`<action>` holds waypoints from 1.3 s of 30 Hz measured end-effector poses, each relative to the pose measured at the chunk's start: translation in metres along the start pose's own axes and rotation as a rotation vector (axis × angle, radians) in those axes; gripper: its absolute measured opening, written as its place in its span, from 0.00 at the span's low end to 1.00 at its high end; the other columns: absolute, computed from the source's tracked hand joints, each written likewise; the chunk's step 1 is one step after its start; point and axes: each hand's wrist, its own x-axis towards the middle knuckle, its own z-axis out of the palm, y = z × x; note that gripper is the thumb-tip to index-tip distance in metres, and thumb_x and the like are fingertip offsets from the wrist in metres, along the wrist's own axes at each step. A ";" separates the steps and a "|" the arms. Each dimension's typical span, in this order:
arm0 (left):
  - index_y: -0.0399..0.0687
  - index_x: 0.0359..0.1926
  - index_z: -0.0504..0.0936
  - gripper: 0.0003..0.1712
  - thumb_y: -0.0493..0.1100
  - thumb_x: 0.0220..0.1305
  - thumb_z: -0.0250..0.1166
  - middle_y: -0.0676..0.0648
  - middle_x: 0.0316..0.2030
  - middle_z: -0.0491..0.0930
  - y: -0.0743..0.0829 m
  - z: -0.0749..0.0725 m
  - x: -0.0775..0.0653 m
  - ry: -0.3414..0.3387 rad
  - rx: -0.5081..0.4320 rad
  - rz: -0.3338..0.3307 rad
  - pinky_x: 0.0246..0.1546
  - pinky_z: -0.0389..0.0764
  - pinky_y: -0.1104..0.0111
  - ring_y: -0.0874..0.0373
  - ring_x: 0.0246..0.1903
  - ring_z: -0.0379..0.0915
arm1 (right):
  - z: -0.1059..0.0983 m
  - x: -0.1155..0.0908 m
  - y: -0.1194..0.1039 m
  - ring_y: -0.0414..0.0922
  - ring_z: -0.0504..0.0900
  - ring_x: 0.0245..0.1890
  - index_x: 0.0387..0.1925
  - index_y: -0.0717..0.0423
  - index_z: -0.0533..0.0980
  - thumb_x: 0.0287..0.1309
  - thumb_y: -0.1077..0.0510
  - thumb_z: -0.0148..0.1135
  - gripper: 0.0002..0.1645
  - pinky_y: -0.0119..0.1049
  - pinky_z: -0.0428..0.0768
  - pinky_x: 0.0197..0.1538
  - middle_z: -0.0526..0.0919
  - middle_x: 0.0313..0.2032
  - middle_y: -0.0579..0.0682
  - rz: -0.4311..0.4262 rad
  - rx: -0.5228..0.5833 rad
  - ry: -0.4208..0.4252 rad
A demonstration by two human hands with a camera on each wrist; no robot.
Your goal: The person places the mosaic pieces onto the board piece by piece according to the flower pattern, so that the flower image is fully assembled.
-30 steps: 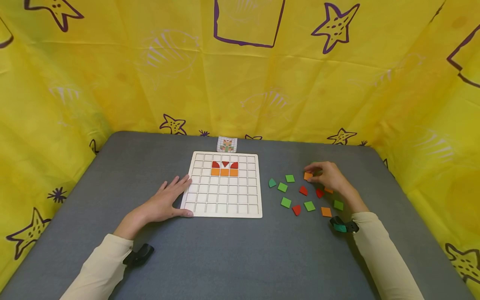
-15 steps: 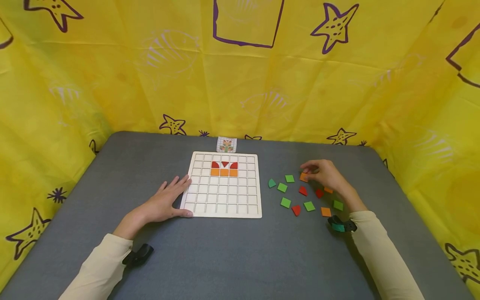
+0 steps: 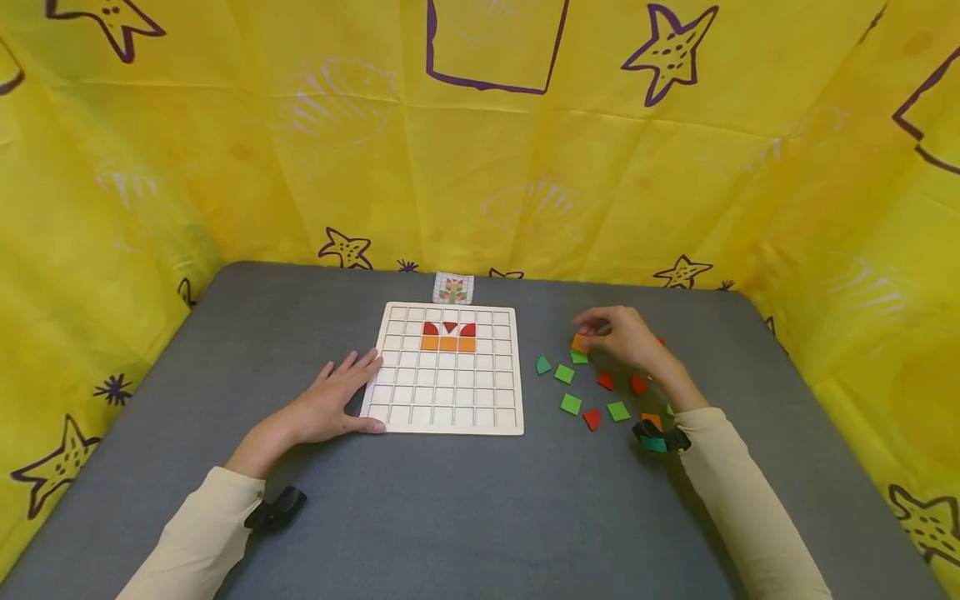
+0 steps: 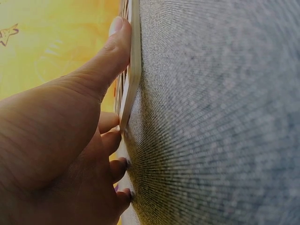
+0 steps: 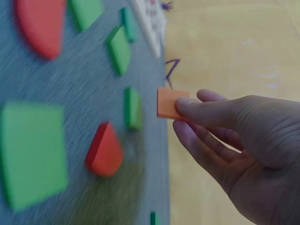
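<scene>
Pinched between the thumb and fingers of my right hand point(image 3: 626, 337) is an orange square tile point(image 5: 168, 102), held up off the table above a green square tile point(image 3: 579, 358). My left hand point(image 3: 333, 400) lies with spread fingers at the left edge of the white grid board point(image 3: 446, 390). In the left wrist view its thumb point(image 4: 110, 54) rests on the board's rim while the other fingertips reach the table beside it. Three orange squares point(image 3: 447, 343) fill a row on the board, below two red quarter-round tiles point(image 3: 468, 330) and a red triangle point(image 3: 450, 327).
Loose green, red and orange tiles lie scattered right of the board, among them a green square point(image 3: 571, 404) and a red piece point(image 3: 592, 419). A small pattern card point(image 3: 453, 289) lies behind the board. A yellow printed curtain point(image 3: 480, 167) surrounds the grey table point(image 3: 465, 508).
My right hand has moved left, and lifted slightly, with the orange tile, from the far right of the loose pieces to above a green square. My left hand stays in place.
</scene>
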 end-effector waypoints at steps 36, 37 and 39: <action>0.39 0.76 0.50 0.62 0.64 0.52 0.71 0.37 0.76 0.44 -0.001 0.001 -0.002 0.007 -0.011 0.028 0.68 0.33 0.36 0.33 0.74 0.33 | 0.065 0.067 -0.067 0.47 0.81 0.36 0.46 0.67 0.82 0.52 0.69 0.71 0.17 0.42 0.81 0.45 0.85 0.34 0.53 -0.169 0.073 -0.082; 0.39 0.76 0.50 0.62 0.64 0.52 0.72 0.37 0.76 0.44 -0.001 0.001 -0.002 0.006 -0.012 0.025 0.68 0.33 0.37 0.33 0.74 0.33 | 0.067 0.068 -0.069 0.47 0.81 0.36 0.46 0.67 0.82 0.53 0.69 0.71 0.16 0.42 0.81 0.45 0.85 0.34 0.52 -0.170 0.072 -0.086; 0.40 0.76 0.50 0.62 0.64 0.52 0.72 0.38 0.76 0.44 -0.001 0.001 -0.001 0.005 -0.014 0.026 0.68 0.33 0.37 0.33 0.74 0.32 | 0.070 0.071 -0.073 0.46 0.81 0.37 0.46 0.66 0.82 0.53 0.69 0.70 0.16 0.41 0.81 0.45 0.85 0.34 0.52 -0.169 0.072 -0.096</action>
